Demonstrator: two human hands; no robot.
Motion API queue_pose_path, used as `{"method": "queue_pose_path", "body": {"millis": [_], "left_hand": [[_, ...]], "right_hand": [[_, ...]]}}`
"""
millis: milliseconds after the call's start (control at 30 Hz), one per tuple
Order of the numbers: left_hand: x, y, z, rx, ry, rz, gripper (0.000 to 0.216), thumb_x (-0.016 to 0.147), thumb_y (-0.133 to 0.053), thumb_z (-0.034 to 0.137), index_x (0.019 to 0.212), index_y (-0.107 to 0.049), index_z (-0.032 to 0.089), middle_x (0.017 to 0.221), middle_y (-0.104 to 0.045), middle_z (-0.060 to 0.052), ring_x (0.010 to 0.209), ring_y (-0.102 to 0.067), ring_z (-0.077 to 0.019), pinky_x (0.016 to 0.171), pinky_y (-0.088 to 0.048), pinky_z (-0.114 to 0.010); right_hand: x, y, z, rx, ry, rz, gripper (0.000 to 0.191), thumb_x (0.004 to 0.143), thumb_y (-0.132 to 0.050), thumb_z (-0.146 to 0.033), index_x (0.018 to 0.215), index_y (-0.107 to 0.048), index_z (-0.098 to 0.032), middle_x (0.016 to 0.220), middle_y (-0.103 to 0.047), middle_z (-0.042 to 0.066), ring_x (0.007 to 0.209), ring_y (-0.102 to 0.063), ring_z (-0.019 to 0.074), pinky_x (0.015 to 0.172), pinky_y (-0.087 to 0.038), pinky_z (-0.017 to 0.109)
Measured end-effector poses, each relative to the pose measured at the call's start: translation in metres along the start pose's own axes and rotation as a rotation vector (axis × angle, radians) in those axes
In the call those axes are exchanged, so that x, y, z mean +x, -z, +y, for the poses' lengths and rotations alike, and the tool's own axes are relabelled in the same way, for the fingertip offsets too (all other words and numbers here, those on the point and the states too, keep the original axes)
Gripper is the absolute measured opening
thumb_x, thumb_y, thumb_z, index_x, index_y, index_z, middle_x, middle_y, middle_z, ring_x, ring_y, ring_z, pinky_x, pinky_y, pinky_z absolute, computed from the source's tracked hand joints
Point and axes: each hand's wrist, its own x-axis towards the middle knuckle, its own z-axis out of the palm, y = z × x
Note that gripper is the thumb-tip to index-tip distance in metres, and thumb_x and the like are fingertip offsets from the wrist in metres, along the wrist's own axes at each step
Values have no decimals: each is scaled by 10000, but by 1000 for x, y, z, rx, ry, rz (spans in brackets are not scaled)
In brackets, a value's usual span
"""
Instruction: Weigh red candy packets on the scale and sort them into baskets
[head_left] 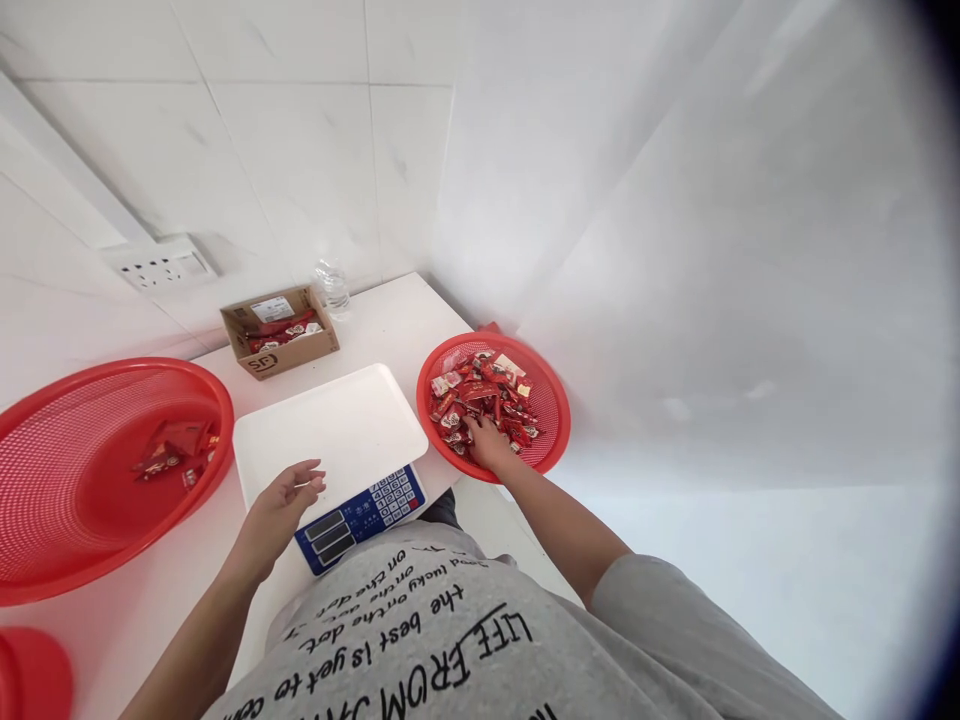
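Observation:
My right hand (pixel 486 441) reaches into a small red mesh basket (pixel 553 400) full of red wrapped candies (pixel 484 395); its fingers are buried among the wrappers, so what they grip is hidden. My left hand (pixel 289 497) hovers over the near edge of a white weighing scale (pixel 330 430), fingers loosely curled and holding nothing. The scale's blue keypad panel (pixel 364 515) faces me.
A large red mesh basket (pixel 45 540) at the left holds a few red packets (pixel 174 450). An open cardboard box (pixel 279 340) with red packets and a clear plastic bottle (pixel 332 288) stand at the back by the tiled wall. A red lid (pixel 30 675) shows bottom left.

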Motion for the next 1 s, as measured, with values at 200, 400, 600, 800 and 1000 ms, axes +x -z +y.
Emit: {"method": "queue_pose_path", "body": {"millis": [200, 400, 600, 800, 1000], "left_hand": [[-1, -2, -2, 14, -15, -12, 582, 672, -608, 572, 1124, -551, 210, 1096, -636, -86, 984, -618, -235, 877, -487, -388], [-3, -5, -6, 15, -1, -31, 599, 682, -591, 607, 1131, -548, 211, 1119, -626, -94, 995, -615, -233, 896, -474, -390], [-5, -5, -1, 21, 12, -13, 615, 654, -611, 609, 1114, -559, 204, 1105, -637, -98, 973, -625, -234, 879, -482, -382], [-8, -5, -1, 28, 12, -19, 602, 661, -605, 601, 1116, -562, 208, 1089, -646, -90, 982, -620, -229, 886, -475, -373], [-11, -4, -1, 31, 33, 18, 603, 639, -612, 609, 1089, -578, 209, 1064, -657, -87, 953, -632, -233, 877, -479, -377]], "right_hand": [[14, 24, 19, 108, -19, 121, 575, 787, -466, -120, 1347, -398, -233, 1268, -552, 87, 1114, -539, 213, 910, -413, 308], [23, 61, 32, 228, -86, 307, 521, 864, -391, -282, 1372, -323, -194, 1311, -514, 81, 1148, -510, 208, 932, -421, 334], [16, 61, 0, 178, 175, 505, 530, 831, -455, -273, 1351, -393, -194, 1363, -450, 99, 1275, -354, 240, 1068, -272, 412], [14, 14, -25, -15, 528, -135, 563, 812, -458, -174, 1370, -405, -236, 1459, -348, 68, 1341, -273, 235, 1081, -259, 410], [26, -4, -21, -210, 410, -117, 692, 776, -498, -135, 1404, -304, -351, 1539, -144, -17, 1394, -30, 318, 1058, -190, 585]]}}
